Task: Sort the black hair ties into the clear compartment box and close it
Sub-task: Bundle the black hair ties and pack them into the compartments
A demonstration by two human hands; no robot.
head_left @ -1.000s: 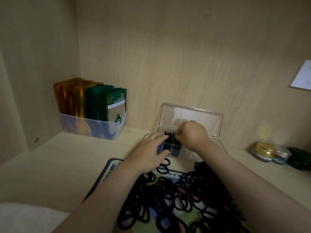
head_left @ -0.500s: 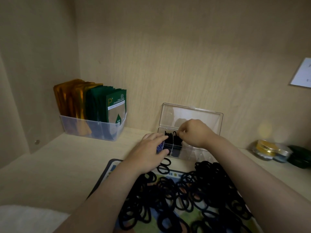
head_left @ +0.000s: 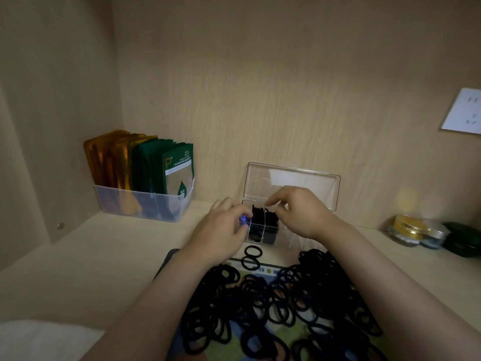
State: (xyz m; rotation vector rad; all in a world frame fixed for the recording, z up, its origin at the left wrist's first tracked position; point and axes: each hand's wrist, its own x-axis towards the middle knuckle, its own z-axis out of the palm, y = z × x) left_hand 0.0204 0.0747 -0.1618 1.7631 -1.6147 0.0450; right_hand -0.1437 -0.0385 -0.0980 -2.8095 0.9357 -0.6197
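Note:
The clear compartment box (head_left: pixel 287 237) stands against the back wall with its lid (head_left: pixel 291 182) upright and open. Its two left compartments hold black hair ties (head_left: pixel 260 220). My left hand (head_left: pixel 221 231) grips the box's left end, thumb on the front wall; a small blue glint shows at a fingertip. Just above the filled compartments hovers my right hand (head_left: pixel 299 212), its fingers loosely curled with nothing visibly between them. A large pile of loose black hair ties (head_left: pixel 286 295) lies on a patterned mat (head_left: pixel 260 268) in front of the box, and two single ties (head_left: pixel 251 256) lie nearest it.
A clear tub (head_left: pixel 145 204) of orange and green sachets stands at the back left. Small jars (head_left: pixel 408 229) and a dark green case (head_left: pixel 463 238) sit at the back right. A wall socket (head_left: pixel 463 110) is on the right. White cloth (head_left: pixel 39 340) lies at the near left.
My right hand has lifted off the ties it was pressing into the box and drawn slightly right, uncovering the filled compartments. My left hand stays at the box's left end.

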